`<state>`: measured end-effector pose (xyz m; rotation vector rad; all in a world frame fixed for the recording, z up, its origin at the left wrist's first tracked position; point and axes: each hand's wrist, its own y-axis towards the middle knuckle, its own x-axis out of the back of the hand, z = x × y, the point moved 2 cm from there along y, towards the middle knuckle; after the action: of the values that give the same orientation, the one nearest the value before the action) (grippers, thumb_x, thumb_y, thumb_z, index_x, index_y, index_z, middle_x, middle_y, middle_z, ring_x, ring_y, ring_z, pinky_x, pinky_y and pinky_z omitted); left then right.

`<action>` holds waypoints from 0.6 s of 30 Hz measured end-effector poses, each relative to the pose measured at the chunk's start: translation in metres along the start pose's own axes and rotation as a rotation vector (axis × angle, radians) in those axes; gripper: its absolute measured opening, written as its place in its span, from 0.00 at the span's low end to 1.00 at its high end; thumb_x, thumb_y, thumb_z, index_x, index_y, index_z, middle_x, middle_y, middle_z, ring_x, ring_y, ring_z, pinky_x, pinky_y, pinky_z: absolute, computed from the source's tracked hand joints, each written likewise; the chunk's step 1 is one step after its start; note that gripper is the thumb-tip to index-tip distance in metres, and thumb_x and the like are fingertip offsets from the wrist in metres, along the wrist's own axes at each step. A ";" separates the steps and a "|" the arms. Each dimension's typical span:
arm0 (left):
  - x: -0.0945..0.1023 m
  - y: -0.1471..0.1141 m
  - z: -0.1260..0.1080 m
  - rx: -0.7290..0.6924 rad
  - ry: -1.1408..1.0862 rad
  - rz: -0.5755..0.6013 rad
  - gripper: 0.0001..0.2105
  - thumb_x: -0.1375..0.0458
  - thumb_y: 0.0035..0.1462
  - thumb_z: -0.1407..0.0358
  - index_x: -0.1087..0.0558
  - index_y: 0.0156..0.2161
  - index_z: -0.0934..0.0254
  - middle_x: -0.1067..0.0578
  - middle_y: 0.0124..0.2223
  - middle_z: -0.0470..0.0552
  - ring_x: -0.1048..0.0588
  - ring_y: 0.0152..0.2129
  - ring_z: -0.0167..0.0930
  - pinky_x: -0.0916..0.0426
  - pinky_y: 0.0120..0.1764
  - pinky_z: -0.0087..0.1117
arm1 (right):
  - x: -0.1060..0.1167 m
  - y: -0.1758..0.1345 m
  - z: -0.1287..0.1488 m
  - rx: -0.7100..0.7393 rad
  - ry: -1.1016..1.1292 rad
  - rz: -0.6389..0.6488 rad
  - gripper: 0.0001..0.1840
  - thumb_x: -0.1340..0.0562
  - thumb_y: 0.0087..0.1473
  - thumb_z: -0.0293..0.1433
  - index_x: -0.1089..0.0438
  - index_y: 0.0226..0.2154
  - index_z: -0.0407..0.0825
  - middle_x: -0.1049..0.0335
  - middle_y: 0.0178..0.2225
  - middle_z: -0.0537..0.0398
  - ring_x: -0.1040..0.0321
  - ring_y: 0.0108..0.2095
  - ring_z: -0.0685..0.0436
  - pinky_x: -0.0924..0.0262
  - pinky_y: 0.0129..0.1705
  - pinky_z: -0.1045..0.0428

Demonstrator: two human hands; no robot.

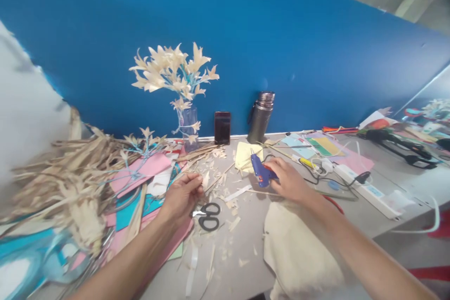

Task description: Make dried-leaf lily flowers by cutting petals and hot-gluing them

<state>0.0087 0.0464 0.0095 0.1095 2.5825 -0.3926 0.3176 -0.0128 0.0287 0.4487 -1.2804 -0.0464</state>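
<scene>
I can see a big heap of dry husks (77,173) on the left. Next, the left hand (181,197) pinches a small pale piece (206,179), with black scissors (203,216) lying near it. Then comes the blue glue gun (260,171), gripped in the right hand (288,179) near some yellow paper (242,153). A white power strip (367,192) lies farther right.

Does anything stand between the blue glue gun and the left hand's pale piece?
Nothing upright visible: between the glue gun in the right hand and the pale piece at the left hand, only a white strip and scraps lie on the table.
</scene>
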 end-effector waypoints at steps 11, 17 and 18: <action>0.008 0.006 0.006 -0.114 0.104 -0.137 0.14 0.28 0.32 0.67 0.28 0.26 0.67 0.29 0.20 0.42 0.32 0.16 0.22 0.42 0.17 0.20 | -0.017 0.010 0.098 0.387 0.031 0.097 0.09 0.45 0.60 0.34 0.33 0.38 0.48 0.34 0.36 0.47 0.38 0.32 0.42 0.46 0.33 0.49; 0.011 0.008 0.008 -0.127 0.138 -0.127 0.12 0.29 0.35 0.66 0.27 0.27 0.67 0.27 0.20 0.45 0.33 0.15 0.22 0.39 0.21 0.23 | -0.033 0.015 0.099 0.389 0.042 0.108 0.10 0.46 0.62 0.36 0.34 0.33 0.48 0.36 0.33 0.49 0.40 0.30 0.43 0.50 0.32 0.49; 0.011 0.008 0.008 -0.126 0.146 -0.121 0.12 0.30 0.36 0.66 0.27 0.27 0.67 0.27 0.20 0.45 0.33 0.15 0.22 0.38 0.21 0.24 | -0.035 0.015 0.099 0.392 0.045 0.109 0.10 0.46 0.62 0.36 0.35 0.32 0.48 0.36 0.32 0.49 0.40 0.30 0.43 0.50 0.33 0.49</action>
<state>0.0046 0.0517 -0.0051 -0.0655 2.7589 -0.2734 0.2124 -0.0192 0.0230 0.7096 -1.2690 0.3097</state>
